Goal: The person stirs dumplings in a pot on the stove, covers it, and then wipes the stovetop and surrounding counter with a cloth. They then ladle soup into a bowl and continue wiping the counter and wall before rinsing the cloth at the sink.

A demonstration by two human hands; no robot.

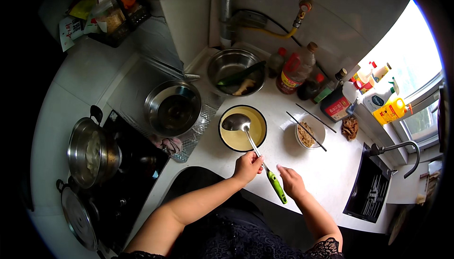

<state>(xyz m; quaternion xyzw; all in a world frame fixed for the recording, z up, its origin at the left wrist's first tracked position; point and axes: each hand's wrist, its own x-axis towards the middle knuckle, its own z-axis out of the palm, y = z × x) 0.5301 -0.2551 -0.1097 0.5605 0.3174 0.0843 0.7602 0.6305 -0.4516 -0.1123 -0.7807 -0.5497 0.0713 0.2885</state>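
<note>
My left hand [248,167] is closed around the metal shaft of a ladle [257,151] with a green handle. The ladle's bowl is over a round, cream-coloured bowl [257,138] with a dark rim; whether it dips into anything there I cannot tell. The green handle slants down toward me, past my fingers. Beside it, apart from the handle, my right hand [292,183] holds nothing, with its fingers partly stretched. To the right is a white bowl [318,125] of brownish minced food, with two dark chopsticks [306,131] lying across it.
Behind stands a steel basin [227,58] with a cucumber [243,73] and ginger [245,87]. Another steel basin [150,104] is at left, near the stove [137,178] with its pots. Several bottles [298,72] line the back right; a sink [366,197] is at right.
</note>
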